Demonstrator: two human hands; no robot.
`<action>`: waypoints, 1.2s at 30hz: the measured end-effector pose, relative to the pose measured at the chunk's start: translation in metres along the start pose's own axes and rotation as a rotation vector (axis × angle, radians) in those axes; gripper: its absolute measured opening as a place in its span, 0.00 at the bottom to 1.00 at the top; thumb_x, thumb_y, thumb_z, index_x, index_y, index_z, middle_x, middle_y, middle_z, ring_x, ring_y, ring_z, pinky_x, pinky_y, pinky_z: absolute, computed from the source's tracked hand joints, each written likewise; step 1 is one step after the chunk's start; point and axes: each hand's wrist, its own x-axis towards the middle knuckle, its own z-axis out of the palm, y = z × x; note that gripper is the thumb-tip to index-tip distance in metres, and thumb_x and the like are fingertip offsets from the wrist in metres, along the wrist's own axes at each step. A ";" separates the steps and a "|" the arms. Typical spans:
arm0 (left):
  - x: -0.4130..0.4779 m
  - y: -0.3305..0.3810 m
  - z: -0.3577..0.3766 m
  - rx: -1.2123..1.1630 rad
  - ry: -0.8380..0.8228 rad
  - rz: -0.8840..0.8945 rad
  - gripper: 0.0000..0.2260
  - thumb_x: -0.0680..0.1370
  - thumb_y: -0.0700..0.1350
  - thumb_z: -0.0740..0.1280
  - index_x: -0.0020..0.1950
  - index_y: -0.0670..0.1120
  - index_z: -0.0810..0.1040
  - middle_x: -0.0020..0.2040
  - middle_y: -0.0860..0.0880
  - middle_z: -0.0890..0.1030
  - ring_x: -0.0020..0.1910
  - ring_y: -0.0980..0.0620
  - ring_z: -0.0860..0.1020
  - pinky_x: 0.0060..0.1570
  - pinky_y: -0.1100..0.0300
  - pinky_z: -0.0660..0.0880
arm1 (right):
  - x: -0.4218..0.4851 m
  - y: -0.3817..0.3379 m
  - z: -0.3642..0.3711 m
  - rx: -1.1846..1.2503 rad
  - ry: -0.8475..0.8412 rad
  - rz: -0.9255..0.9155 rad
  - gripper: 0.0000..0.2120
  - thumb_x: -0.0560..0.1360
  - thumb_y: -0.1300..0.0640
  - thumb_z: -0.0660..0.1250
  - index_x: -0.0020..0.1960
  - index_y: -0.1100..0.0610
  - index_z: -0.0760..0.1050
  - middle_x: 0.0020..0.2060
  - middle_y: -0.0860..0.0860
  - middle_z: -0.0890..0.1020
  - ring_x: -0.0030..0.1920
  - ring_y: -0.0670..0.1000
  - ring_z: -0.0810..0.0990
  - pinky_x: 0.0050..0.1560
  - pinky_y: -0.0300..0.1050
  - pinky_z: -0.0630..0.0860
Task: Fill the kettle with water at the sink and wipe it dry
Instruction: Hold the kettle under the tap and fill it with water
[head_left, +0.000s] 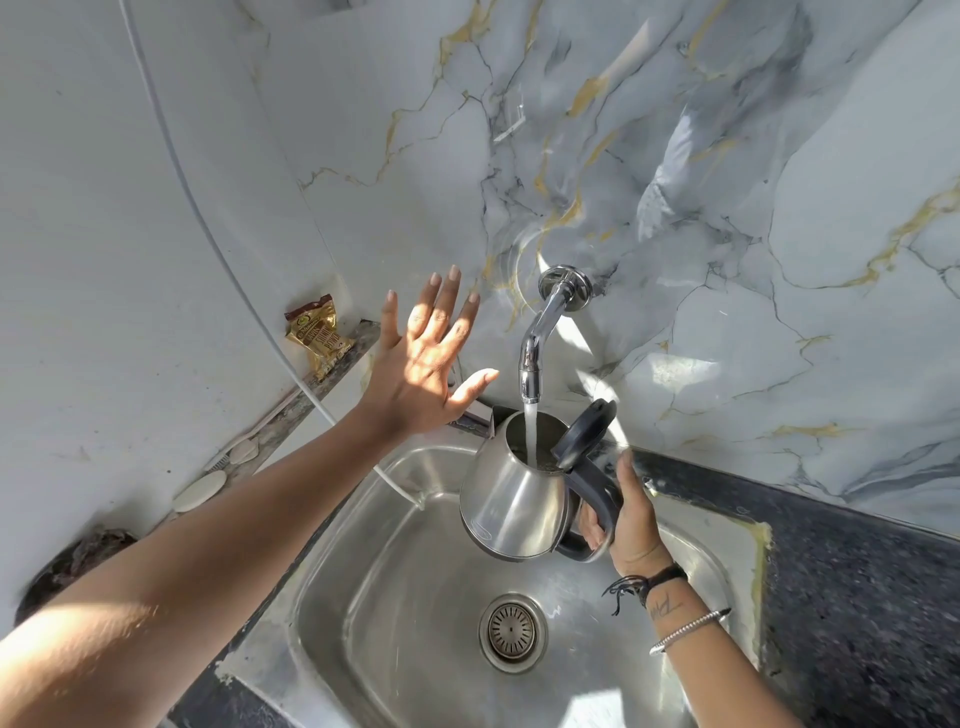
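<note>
A steel kettle (511, 506) with a black handle and its black lid (584, 434) flipped open hangs over the steel sink (395, 613). My right hand (631, 519) grips the kettle's handle. A chrome tap (540, 338) on the marble wall runs a stream of water (530, 436) straight into the kettle's mouth. My left hand (431, 358) is raised to the left of the tap with fingers spread, holding nothing and touching neither tap nor kettle.
The sink drain (511, 631) lies below the kettle. A gold snack packet (317, 338) stands on the narrow ledge at left, with pale soap pieces (200, 491) farther along. A white hose (332, 410) drops into the sink. Dark speckled counter (857, 597) runs right.
</note>
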 end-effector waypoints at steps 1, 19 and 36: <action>0.000 0.000 0.001 -0.003 -0.007 -0.002 0.37 0.79 0.67 0.57 0.81 0.49 0.53 0.82 0.44 0.49 0.81 0.44 0.49 0.76 0.38 0.39 | 0.000 0.000 -0.001 0.012 -0.006 0.007 0.33 0.71 0.26 0.60 0.46 0.54 0.87 0.37 0.64 0.83 0.37 0.61 0.81 0.38 0.46 0.77; -0.007 0.004 0.007 -0.082 -0.002 0.025 0.35 0.80 0.65 0.59 0.80 0.46 0.58 0.81 0.41 0.55 0.80 0.41 0.52 0.76 0.36 0.44 | -0.003 0.004 -0.007 0.031 -0.062 0.030 0.33 0.72 0.30 0.60 0.47 0.60 0.85 0.26 0.50 0.84 0.24 0.46 0.81 0.24 0.36 0.75; -0.004 0.013 0.020 -0.485 -0.424 -0.133 0.35 0.76 0.70 0.54 0.80 0.61 0.51 0.81 0.52 0.36 0.80 0.53 0.36 0.76 0.44 0.33 | 0.000 0.002 -0.006 0.047 -0.077 0.066 0.34 0.69 0.25 0.63 0.47 0.55 0.86 0.42 0.68 0.74 0.40 0.63 0.73 0.46 0.48 0.69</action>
